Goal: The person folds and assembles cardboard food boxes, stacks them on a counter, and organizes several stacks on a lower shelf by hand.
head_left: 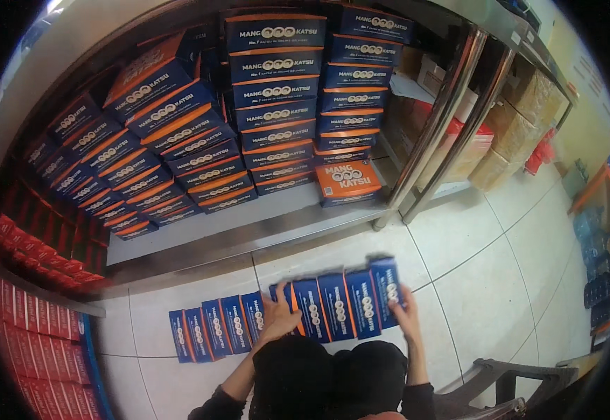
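A row of blue and orange cardboard food boxes (338, 304) stands on edge on or just above the floor in front of my knees. My left hand (281, 313) grips the left end of this row, its fingers bent over the first box. At the right end, my right hand (405, 312) presses its fingers against the last box, so the row is clamped between both hands. Whether the row touches the floor I cannot tell. Left of my left hand, a second group of matching boxes (215, 327) stands on edge on the floor.
Tall stacks of the same boxes (277, 91) fill a metal shelf (249, 241) ahead. One box (348, 182) lies with its orange top up. Red boxes (49, 336) are stacked at left. Steel legs (434, 126), brown cartons (522, 126) and a dark plastic stool (508, 381) are at right.
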The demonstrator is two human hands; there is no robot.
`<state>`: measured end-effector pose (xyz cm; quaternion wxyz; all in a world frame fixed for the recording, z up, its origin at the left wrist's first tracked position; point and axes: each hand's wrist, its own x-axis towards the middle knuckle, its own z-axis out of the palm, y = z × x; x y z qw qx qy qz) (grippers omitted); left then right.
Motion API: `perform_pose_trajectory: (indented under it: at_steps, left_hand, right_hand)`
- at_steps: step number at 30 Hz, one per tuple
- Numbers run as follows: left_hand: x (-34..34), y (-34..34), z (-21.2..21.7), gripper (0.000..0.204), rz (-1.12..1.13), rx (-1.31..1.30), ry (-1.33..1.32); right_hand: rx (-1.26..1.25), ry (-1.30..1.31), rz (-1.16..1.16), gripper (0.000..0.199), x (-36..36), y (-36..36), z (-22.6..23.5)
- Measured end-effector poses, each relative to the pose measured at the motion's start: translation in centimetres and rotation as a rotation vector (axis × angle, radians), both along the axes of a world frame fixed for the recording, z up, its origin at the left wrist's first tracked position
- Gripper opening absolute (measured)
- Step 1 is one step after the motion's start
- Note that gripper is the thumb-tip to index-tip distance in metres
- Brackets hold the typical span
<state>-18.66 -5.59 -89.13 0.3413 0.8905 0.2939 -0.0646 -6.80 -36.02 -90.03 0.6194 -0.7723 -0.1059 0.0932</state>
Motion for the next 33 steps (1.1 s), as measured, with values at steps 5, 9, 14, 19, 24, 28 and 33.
perform_pose_trajectory:
  at_steps: [5, 9, 14, 19, 24, 28, 33]
  left_hand:
    - [8.2, 0.7, 9.4, 0.061, 0.204, -1.024, -0.731]
    - [17.2, -0.9, 11.0, 0.056, 0.383, -1.307, -0.840]
    - [26.4, -2.9, 7.2, 0.052, 0.736, -1.614, -1.052]
    - [30.8, -3.2, 3.5, 0.059, 0.988, -1.410, -0.833]
    - [30.4, -2.7, 1.7, 0.068, 0.864, -1.426, -0.756]
    - [30.5, -0.5, -3.1, 0.067, 0.718, -1.035, -0.715]
    - [26.8, -0.4, 0.7, 0.079, 0.437, -0.919, -0.652]
  right_hand:
    - [-0.244, -0.845, 0.030, 0.059, 5.3, 4.3, 24.6]
    - [-0.515, -1.240, 0.162, 0.059, 10.8, 10.6, 34.3]
    - [-0.789, -1.170, 0.330, 0.063, 18.4, 15.9, 35.6]
    - [-0.797, -1.318, 0.104, 0.074, 22.7, 17.6, 29.6]
    - [-0.798, -1.326, 0.030, 0.072, 22.8, 17.2, 28.7]
    - [-0.783, -1.342, -0.043, 0.071, 21.3, 17.5, 29.5]
    - [-0.939, -1.376, -0.161, 0.069, 21.8, 17.9, 26.7]
